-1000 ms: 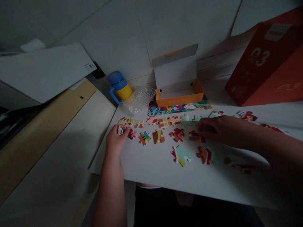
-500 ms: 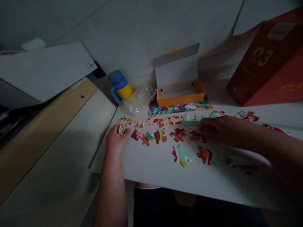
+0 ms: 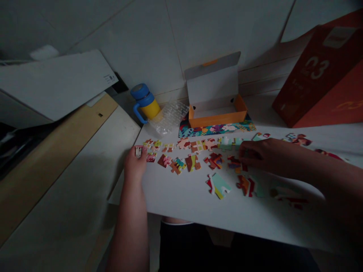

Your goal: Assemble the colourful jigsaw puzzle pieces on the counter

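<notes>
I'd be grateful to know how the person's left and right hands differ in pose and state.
The left hand holds a stack of jigsaw pieces; whether the right hand grips anything is hard to tell. The left hand is by the left edge of the white table, the right hand beside a red-toned piece farther right. The left forearm extends from the view's bottom, the right forearm from its right. Both hands are bare.

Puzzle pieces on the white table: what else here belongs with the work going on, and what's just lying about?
In use:
- stack of pieces, in the left hand
- loose puzzle pieces, some by the right hand

Probably just lying about:
- blue-and-yellow mug
- clear plastic packaging
- tall red box
- open orange box, though perhaps the puzzle's own
</notes>
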Tool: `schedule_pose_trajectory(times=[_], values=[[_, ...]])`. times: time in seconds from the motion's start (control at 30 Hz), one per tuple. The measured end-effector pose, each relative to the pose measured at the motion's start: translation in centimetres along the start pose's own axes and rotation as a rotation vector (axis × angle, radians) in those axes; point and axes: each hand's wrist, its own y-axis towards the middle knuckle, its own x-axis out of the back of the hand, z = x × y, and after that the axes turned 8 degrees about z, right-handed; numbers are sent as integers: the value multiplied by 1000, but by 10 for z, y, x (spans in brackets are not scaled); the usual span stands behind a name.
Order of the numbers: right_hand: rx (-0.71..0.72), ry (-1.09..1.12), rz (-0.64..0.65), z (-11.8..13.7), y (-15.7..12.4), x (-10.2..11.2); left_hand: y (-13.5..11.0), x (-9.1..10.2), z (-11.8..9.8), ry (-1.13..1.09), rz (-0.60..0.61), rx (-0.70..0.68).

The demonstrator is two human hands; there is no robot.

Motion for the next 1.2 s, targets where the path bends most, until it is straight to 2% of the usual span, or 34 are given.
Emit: schedule_pose_trajectory(times=[0.2, 0.4, 0.83, 1.2], values=[[-22, -10, 3, -11, 8, -8, 27, 9, 25, 199, 63, -125], [2, 20, -17, -19, 11, -13, 22, 6, 53, 209, 61, -171], [2, 0, -25, -25, 14, -16, 23, -1, 60, 171, 55, -191], [-23, -11, 6, -34, 19, -20, 23, -3, 57, 113, 57, -192]])
